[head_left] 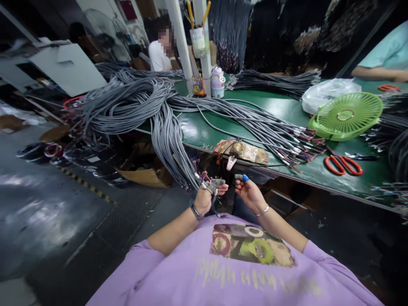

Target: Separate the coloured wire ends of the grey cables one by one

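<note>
Cable ends (204, 185), grey-sheathed with thin multicoloured wires, lie in the left hand (205, 196), before the desk (199, 129); wire tips point deskward, long axis partly hidden. Right hand (250, 194) is apart, its grip unclear.

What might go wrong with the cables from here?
The grey cables drape over the edge of the table, so their weight might drag more down. The thin wires bunched at the left hand could tangle. The red scissors lie near other cable ends and might snag them.
</note>
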{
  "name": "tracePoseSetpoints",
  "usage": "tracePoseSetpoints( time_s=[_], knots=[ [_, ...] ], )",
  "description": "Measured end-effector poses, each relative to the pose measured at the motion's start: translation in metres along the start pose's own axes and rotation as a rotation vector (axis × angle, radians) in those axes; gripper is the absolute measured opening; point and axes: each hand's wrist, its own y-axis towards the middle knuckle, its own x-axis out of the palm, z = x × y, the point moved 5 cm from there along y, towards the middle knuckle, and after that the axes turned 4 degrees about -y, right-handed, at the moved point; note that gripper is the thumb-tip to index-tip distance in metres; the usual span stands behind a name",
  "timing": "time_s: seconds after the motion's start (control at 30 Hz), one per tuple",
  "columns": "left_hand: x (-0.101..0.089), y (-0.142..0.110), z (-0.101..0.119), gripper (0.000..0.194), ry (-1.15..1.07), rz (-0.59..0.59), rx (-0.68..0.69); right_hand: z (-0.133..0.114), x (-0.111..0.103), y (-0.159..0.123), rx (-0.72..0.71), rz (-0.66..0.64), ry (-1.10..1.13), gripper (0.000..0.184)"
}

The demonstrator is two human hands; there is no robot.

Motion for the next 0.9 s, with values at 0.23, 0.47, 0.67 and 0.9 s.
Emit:
tracePoseSetpoints(
  time_s=[0.23,0.47,0.67,0.9],
  knots=[
    [-0.007,-0.012,0.001,0.044,0.007,-0.030,0.021,-0.001,0.004,-0.022,-0.135,-0.011,-0.234,0.023],
    [-0.006,-0.027,0.005,0.040,0.294,-0.211,-0.066,-0.006,0.024,-0.042,-0.213,-0.088,-0.494,0.025],
    [0.003,-0.038,-0.005,0.026,0.550,-0.356,-0.176,-0.019,0.065,-0.061,-0.348,-0.491,-0.792,0.032],
    [0.007,-0.041,-0.005,0.027,0.551,-0.437,-0.191,-0.022,0.071,-0.061,-0.446,-0.484,-0.940,0.018]
  ],
)
